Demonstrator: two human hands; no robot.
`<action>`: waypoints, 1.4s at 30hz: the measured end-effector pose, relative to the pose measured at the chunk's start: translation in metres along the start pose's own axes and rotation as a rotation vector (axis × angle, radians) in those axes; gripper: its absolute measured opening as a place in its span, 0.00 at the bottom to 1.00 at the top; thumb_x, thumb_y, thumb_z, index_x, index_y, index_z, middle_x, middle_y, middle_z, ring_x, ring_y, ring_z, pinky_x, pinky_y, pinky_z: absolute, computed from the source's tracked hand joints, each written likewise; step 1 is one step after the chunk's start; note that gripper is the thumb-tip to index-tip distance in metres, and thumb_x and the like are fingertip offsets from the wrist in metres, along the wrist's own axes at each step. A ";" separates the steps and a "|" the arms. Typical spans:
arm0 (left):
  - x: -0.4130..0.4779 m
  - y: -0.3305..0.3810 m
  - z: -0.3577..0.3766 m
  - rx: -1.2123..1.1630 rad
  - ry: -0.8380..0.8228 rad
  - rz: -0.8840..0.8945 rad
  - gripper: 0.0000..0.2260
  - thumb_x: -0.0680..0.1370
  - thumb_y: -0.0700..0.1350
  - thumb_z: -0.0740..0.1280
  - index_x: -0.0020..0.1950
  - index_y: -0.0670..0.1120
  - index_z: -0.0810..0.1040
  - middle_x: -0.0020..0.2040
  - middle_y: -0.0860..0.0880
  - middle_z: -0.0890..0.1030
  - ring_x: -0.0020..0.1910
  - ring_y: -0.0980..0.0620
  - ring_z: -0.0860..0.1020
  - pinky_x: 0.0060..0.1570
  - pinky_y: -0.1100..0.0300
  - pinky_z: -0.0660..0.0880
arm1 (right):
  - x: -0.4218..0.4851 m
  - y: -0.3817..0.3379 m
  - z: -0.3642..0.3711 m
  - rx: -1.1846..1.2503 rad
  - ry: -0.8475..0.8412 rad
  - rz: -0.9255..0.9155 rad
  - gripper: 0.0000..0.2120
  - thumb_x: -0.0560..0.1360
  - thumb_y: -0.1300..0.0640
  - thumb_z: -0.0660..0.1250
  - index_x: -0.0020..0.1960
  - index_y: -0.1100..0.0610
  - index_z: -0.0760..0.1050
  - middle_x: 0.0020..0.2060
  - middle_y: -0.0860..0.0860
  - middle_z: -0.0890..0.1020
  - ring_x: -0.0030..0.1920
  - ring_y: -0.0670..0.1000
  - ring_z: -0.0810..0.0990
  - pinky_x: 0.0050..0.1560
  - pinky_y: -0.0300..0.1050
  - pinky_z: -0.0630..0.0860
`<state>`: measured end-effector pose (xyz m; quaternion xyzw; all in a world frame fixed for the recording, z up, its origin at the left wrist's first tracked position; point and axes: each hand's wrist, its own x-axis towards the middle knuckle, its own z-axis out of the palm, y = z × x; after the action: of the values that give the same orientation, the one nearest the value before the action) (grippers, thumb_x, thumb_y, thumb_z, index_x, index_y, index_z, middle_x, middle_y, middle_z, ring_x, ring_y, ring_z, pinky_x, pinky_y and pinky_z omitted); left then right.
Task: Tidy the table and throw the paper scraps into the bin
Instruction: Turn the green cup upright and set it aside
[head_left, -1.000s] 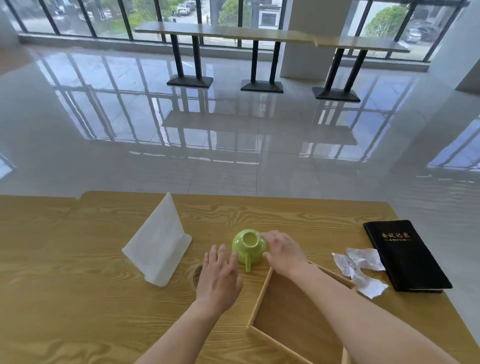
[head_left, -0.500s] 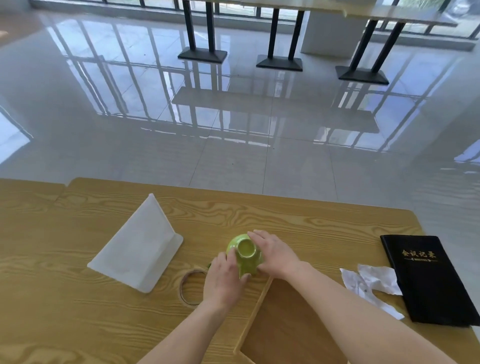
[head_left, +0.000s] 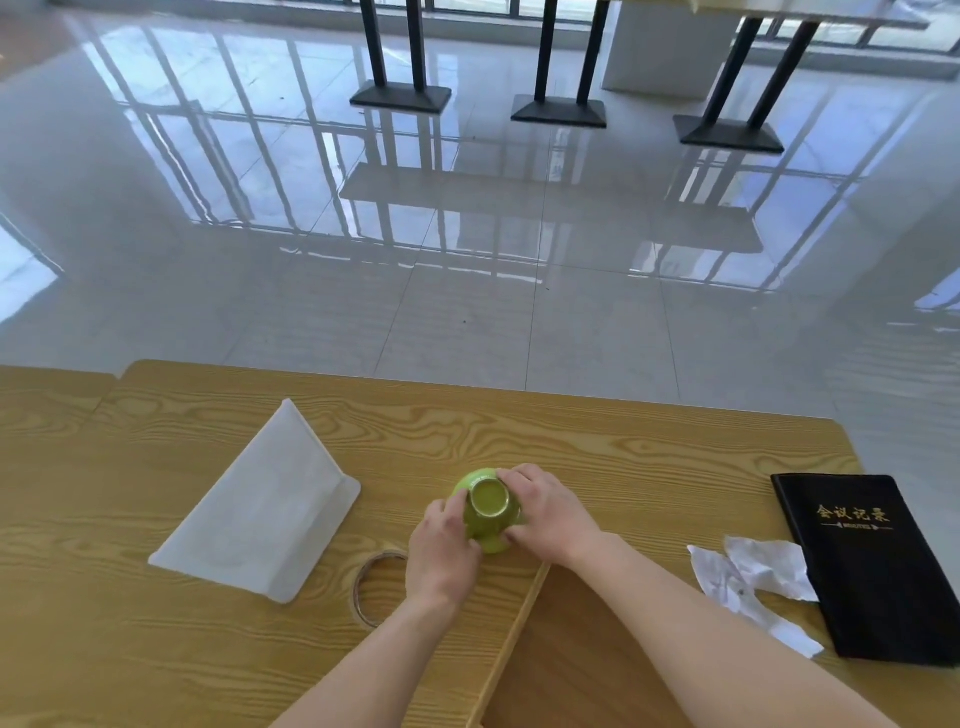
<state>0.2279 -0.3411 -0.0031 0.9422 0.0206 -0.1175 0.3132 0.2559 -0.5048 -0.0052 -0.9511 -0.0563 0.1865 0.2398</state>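
A small green cup (head_left: 487, 506) lies upside down, base up, in the middle of the wooden table (head_left: 597, 441). My left hand (head_left: 441, 551) grips its left side and my right hand (head_left: 550, 512) grips its right side, fingers curled round it. White crumpled paper scraps (head_left: 753, 577) lie on the table to the right, next to a black notebook (head_left: 872, 566). No bin is in view.
A white folded stand (head_left: 260, 509) sits left of the cup. A roll of clear tape (head_left: 371, 587) lies under my left wrist. A wooden tray (head_left: 571, 649) lies under my right forearm. Glossy tiled floor and black table legs lie beyond the far edge.
My left hand moved from lying flat beside the cup to gripping its left side. Both hands now hold the cup. The camera tilted downward.
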 end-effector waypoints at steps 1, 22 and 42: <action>0.002 -0.001 -0.004 -0.024 0.020 0.005 0.23 0.71 0.38 0.67 0.65 0.53 0.75 0.50 0.51 0.80 0.47 0.51 0.78 0.46 0.61 0.73 | 0.000 -0.001 -0.001 0.018 0.009 -0.005 0.39 0.71 0.52 0.75 0.77 0.49 0.61 0.72 0.49 0.69 0.72 0.53 0.67 0.72 0.49 0.66; 0.021 -0.012 -0.031 -1.000 -0.305 -0.558 0.13 0.79 0.32 0.59 0.50 0.36 0.83 0.47 0.36 0.84 0.41 0.42 0.83 0.44 0.48 0.83 | 0.026 -0.006 -0.012 0.548 0.165 0.331 0.13 0.80 0.63 0.63 0.58 0.51 0.83 0.50 0.50 0.84 0.48 0.54 0.83 0.49 0.57 0.83; 0.016 -0.022 -0.034 -0.403 -0.032 -0.158 0.21 0.77 0.44 0.65 0.70 0.49 0.73 0.55 0.51 0.82 0.49 0.51 0.80 0.53 0.51 0.79 | 0.007 -0.019 0.005 0.760 0.239 0.583 0.26 0.79 0.52 0.67 0.74 0.57 0.67 0.64 0.53 0.78 0.62 0.55 0.78 0.65 0.58 0.76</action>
<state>0.2480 -0.3037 0.0063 0.8539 0.1125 -0.1504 0.4854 0.2604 -0.4842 -0.0027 -0.7873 0.3120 0.1426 0.5124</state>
